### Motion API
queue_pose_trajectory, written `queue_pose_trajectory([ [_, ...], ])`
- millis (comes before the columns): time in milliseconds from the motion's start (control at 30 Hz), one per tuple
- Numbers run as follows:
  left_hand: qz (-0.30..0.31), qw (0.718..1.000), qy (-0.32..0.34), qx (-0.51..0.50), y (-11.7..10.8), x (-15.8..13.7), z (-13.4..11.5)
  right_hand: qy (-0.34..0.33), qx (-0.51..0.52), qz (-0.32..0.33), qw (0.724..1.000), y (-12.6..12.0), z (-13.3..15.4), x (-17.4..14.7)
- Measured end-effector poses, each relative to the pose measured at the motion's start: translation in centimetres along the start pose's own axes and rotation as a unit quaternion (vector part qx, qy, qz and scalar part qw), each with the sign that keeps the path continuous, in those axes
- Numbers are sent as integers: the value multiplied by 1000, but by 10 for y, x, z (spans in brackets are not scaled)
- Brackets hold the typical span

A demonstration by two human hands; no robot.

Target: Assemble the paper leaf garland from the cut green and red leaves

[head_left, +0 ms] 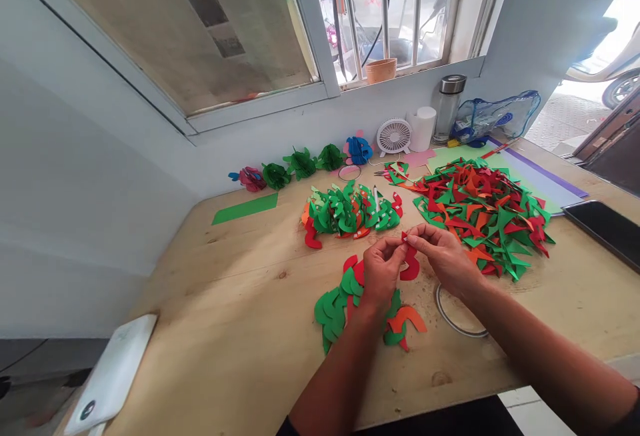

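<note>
Here's the red curved paper cutout (411,268), up off the wooden table (240,316) between the two hands, its curl hanging below the fingertips. The left hand (384,268) has thumb and finger closed in a pinch on its upper end; the right hand (440,253) pinches right alongside, no visible gap in either grip. Looks feather-light, thin and bendy, dry rather than slippery, I'd judge, and quick to crease, so that narrow end is a sensible hold, with the curl left free. Just below and partly behind the left forearm, a heap of green cutouts (330,313), with an orange one (407,316) beside. Beyond the hands, another cutout pile (340,209); to the right, a great mound of paper scraps (493,213).
</note>
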State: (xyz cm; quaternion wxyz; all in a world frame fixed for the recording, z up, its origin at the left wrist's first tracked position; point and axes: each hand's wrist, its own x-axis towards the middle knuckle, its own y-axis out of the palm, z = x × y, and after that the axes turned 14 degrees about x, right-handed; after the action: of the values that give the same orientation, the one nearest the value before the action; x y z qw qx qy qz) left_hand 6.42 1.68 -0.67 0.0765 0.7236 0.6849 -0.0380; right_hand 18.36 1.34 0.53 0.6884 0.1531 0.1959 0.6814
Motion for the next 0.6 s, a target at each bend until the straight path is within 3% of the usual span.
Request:
queue_pose_trajectory([
  [600,18,1000,17,14,-2,-1,3,-7,-23,-23,999,6,3,-2],
])
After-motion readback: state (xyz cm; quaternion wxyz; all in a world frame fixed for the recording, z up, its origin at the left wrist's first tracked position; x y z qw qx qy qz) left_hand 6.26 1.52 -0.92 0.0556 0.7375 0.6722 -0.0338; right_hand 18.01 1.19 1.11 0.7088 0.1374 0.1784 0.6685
